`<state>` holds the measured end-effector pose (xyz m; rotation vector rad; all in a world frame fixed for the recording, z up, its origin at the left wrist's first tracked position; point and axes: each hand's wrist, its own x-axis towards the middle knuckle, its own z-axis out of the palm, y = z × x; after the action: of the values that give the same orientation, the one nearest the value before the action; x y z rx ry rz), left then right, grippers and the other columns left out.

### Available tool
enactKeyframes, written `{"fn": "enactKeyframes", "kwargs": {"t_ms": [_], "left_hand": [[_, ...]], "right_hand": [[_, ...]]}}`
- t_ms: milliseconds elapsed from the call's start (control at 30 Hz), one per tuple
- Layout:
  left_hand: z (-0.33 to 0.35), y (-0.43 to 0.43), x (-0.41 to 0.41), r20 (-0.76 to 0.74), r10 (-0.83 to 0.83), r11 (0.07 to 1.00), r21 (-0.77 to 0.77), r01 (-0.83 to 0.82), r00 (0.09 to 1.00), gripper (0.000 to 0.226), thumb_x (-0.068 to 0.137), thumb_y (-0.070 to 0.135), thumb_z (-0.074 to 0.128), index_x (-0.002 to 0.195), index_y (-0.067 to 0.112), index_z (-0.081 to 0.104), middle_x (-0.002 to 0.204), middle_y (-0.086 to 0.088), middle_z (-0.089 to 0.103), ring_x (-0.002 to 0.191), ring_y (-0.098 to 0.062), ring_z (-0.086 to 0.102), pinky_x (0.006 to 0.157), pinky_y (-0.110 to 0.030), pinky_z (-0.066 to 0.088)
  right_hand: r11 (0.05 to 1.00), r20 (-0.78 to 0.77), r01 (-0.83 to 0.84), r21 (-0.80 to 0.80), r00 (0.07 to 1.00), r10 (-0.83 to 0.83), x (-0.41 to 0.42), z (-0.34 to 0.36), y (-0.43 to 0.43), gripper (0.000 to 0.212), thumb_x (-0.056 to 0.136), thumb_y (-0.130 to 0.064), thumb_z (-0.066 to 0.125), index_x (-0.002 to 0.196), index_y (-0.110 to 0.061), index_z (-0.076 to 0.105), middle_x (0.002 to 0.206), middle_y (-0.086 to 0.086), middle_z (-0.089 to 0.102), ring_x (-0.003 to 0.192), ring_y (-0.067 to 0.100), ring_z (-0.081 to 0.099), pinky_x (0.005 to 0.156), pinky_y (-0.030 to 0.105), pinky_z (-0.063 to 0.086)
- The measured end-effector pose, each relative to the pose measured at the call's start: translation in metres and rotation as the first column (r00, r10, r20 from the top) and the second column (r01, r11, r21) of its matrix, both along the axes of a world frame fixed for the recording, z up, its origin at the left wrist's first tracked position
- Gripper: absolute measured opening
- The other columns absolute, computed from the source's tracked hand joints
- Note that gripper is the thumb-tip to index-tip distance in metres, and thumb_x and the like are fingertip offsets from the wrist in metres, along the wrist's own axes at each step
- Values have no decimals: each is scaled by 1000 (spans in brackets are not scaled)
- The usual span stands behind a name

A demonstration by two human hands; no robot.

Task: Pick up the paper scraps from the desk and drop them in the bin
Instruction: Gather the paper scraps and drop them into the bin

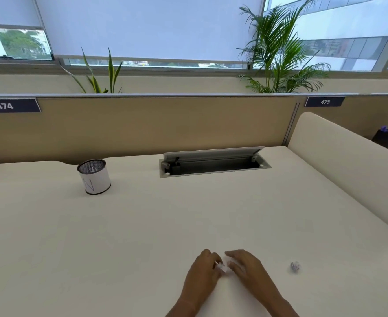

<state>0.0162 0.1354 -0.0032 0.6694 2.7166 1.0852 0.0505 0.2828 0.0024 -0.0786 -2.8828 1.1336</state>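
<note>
Near the front edge of the cream desk (pixel 142 225), my left hand (pixel 203 268) and my right hand (pixel 245 266) meet around a small white paper scrap (pixel 223 268). The left fingertips pinch the scrap; the right fingers lie flat beside it, touching or almost touching it. A second crumpled scrap (pixel 295 266) lies alone on the desk to the right of my right hand. The bin (pixel 94 177), a small round mesh cup wrapped in white paper, stands upright at the back left with paper visible inside.
An open cable hatch (pixel 213 165) with a raised lid is sunk into the desk at the back centre. A tan partition (pixel 165 124) runs behind the desk. A cream side divider (pixel 348 170) walls off the right.
</note>
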Motion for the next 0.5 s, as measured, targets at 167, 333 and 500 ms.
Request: {"fn": "enactKeyframes", "kwargs": {"t_ms": [167,333,500], "left_hand": [[-1,-4,0,91,148,975,156,-161,985,11,94,22,51,87,20,59,86,4,55,72,-6,50,63,-4,38],[2,-13,0,36,237,951,197,-240,971,17,96,22,47,104,19,62,90,7,54,75,-3,51,64,-2,39],[14,-27,-7,-62,260,947,209,-242,964,41,98,19,43,139,22,37,118,2,59,102,-12,58,84,-12,42]], "right_hand": [[988,5,-18,-154,1000,19,3,2,-28,28,90,-9,53,117,-18,57,111,5,64,99,14,59,91,26,48],[847,77,110,-520,994,-82,-4,5,-52,20,92,-14,53,110,-17,62,102,4,70,83,8,70,80,24,57],[666,167,189,-722,981,-98,-22,15,-71,16,90,-8,55,101,-6,67,94,15,73,84,20,71,78,27,59]]}}
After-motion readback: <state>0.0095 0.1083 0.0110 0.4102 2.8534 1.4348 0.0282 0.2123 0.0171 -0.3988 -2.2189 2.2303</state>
